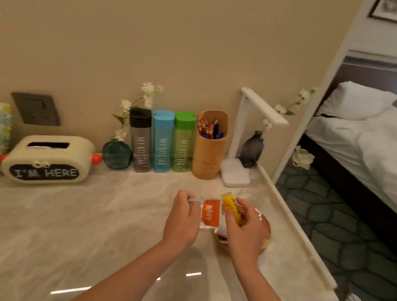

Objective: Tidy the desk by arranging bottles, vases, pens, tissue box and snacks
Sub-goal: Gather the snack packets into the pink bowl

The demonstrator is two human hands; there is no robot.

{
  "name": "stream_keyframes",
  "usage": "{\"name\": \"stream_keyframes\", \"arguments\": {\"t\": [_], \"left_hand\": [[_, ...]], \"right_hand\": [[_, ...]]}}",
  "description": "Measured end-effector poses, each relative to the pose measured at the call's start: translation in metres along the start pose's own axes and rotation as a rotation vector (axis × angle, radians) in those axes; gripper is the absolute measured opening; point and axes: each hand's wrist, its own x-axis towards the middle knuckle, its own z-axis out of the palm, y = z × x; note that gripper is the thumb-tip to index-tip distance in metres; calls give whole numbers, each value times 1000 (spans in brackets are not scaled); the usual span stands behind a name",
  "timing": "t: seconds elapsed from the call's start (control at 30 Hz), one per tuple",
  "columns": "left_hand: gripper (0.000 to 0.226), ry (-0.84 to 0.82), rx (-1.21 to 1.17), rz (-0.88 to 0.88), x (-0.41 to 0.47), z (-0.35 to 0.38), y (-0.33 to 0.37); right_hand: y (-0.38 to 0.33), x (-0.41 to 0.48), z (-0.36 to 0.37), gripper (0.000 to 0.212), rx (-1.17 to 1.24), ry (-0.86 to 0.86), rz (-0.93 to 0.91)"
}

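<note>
My left hand (182, 220) is pinching the crinkly end of a flat orange-and-white snack packet (210, 216). My right hand (245, 229) is curling round a slim yellow snack stick (230, 205). I am holding both in front of the rounded wooden pen holder (209, 149), above the glossy marble desk (80, 235).

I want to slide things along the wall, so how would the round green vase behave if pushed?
The green vase looks like glass, so probably fragile and fairly heavy for its size. Its squat round body should resist tipping, though the tall flower stem may sway against the black-capped bottle beside it. On the glossy desk it likely slides easily.
</note>
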Motion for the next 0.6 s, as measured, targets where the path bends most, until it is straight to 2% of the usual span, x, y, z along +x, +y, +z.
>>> {"name": "stream_keyframes", "arguments": {"t": [0.1,0.3,0.4,0.5,0.6], "left_hand": [[3,-93,-42,-9,-2,29,9],[5,-29,-161,-111,-1,59,13],[5,-47,-177,-110,-1,69,16],[6,-112,-159,-42,-1,83,16],[21,-75,122,108,0,95,10]], "right_hand": [[16,2,-20,20,-63,98,44],[33,7,-40,8,-268,140,32],[40,9,-46,3,-321,189,10],[47,12,-53,14,-256,239,29],[52,13,-56,33,-144,149,110]]}}
